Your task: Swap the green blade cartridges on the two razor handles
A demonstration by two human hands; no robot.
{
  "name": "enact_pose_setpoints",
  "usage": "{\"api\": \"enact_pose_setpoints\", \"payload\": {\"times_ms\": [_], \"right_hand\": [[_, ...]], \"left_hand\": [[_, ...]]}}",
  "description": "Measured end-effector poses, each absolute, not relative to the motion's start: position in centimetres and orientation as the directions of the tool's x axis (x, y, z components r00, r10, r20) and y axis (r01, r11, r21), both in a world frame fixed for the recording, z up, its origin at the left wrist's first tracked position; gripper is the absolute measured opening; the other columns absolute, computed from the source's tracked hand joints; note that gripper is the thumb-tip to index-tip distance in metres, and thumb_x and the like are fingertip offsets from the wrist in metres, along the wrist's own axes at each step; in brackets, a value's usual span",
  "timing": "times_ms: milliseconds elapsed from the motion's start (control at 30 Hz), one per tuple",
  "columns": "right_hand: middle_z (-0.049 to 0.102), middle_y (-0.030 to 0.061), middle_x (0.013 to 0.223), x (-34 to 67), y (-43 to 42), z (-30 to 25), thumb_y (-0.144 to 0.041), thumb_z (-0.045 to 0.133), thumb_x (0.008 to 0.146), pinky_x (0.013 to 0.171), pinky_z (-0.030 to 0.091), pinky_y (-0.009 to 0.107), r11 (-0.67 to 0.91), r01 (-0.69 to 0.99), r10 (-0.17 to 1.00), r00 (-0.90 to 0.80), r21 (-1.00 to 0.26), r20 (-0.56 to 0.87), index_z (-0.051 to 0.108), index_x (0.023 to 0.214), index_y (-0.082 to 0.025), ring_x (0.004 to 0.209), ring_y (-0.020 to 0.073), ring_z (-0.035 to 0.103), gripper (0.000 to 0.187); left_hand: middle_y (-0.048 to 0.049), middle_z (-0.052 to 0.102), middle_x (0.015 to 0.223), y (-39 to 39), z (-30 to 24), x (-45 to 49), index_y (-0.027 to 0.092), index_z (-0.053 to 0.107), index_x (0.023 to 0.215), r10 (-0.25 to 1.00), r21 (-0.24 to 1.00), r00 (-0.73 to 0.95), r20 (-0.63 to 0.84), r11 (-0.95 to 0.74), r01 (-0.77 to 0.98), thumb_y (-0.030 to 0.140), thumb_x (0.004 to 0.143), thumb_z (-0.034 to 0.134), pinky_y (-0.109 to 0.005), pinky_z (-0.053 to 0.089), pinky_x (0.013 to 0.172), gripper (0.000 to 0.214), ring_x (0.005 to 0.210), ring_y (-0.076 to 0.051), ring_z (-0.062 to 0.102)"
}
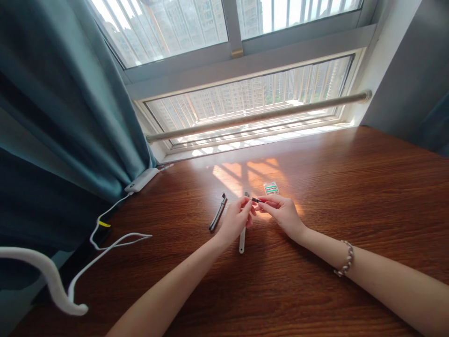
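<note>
Over the middle of the table, my left hand [235,216] and my right hand [282,213] meet with their fingers closed in a pinch. Between their fingertips is a small black bar-shaped piece [257,200], perhaps a razor head; it is too small to be sure. Beneath my left hand lies a brush with a white handle [242,241]; its dark bristles show above the fingers and its middle is hidden. To the left rests a grey and black razor handle [218,213], slanted. Just beyond my right hand sits a clear blister pack [271,188] with green-striped strips.
The brown wooden table [368,210] reaches to a window with a metal rail [259,116]. At left hang blue curtains [87,84], beside a white power strip [142,180] and its cable [115,243]. A thick white curved tube [45,271] stands at the near left.
</note>
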State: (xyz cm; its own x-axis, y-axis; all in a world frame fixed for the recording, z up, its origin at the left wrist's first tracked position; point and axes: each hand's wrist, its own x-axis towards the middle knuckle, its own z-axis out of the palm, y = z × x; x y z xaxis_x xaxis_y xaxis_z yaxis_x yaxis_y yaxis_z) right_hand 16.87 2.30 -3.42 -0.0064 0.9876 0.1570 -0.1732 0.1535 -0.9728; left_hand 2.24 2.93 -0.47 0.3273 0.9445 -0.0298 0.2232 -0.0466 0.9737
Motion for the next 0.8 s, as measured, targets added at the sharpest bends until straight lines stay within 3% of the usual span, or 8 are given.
{"api": "enact_pose_setpoints", "payload": {"times_ms": [133,300,433,567,700,800], "right_hand": [[0.069,0.007,0.081,17.0,2.3,-3.8,-0.037,0.065,0.069,0.062,0.053,0.032,0.184,-0.012,0.983,0.013,-0.983,0.184,0.068,0.089,-0.016,0.065,0.0182,0.064,0.029],[0.069,0.0064,0.083,16.9,2.4,-4.0,-0.035,0.065,0.07,0.067,0.052,0.032,0.276,0.102,0.961,0.005,-0.956,0.278,0.069,0.087,-0.018,0.075,0.0193,0.064,0.025],[0.067,0.0053,0.09,17.4,2.6,-3.4,-0.03,0.066,0.069,0.068,0.052,0.03,0.371,0.037,0.927,-0.079,-0.928,0.367,0.066,0.094,-0.019,0.073,0.0156,0.062,0.027],[0.065,0.0044,0.092,17.8,2.9,-2.9,-0.027,0.069,0.067,0.071,0.051,0.03,0.383,-0.049,0.919,-0.087,-0.923,0.385,0.066,0.095,-0.021,0.074,0.0138,0.06,0.029],[0.063,0.0047,0.098,17.6,2.8,-2.8,-0.027,0.072,0.063,0.076,0.051,0.031,0.353,-0.084,0.934,-0.029,-0.932,0.357,0.065,0.094,-0.021,0.083,0.0162,0.06,0.033],[0.064,0.0048,0.099,17.5,2.8,-2.6,-0.028,0.072,0.064,0.084,0.048,0.034,0.328,-0.113,0.942,-0.029,-0.938,0.333,0.063,0.097,-0.02,0.091,0.018,0.059,0.035]], "left_hand": [[0.003,0.048,0.06,2.6,-0.2,2.4,0.015,0.05,0.074,0.952,0.985,0.303,-0.04,-0.012,0.169,0.043,0.082,0.043,-0.02,0.032,0.038,0.03,0.041,-0.007,0.043],[0.0052,0.043,0.049,2.9,-0.1,2.4,0.015,0.049,0.064,0.964,0.971,0.265,-0.002,-0.062,0.233,0.041,0.079,0.05,-0.019,0.027,0.039,0.03,0.039,-0.006,0.038],[0.0069,0.037,0.048,3.7,0.0,2.7,0.015,0.048,0.065,0.942,0.992,0.317,-0.115,0.127,-0.019,0.041,0.077,0.054,-0.018,0.022,0.038,0.028,0.039,-0.004,0.031],[0.007,0.034,0.054,4.0,0.2,3.1,0.016,0.046,0.07,0.873,0.91,0.437,-0.215,0.342,-0.236,0.035,0.075,0.058,-0.016,0.014,0.038,0.023,0.04,-0.002,0.026],[0.007,0.032,0.056,3.9,0.1,3.5,0.017,0.046,0.074,0.841,0.872,0.498,-0.211,0.392,-0.292,0.035,0.076,0.057,-0.016,0.013,0.039,0.021,0.042,-0.002,0.024],[0.0073,0.029,0.055,4.1,-0.1,3.7,0.018,0.046,0.077,0.845,0.918,0.5,-0.191,0.334,-0.213,0.041,0.078,0.052,-0.016,0.015,0.039,0.024,0.042,-0.004,0.024]]}}
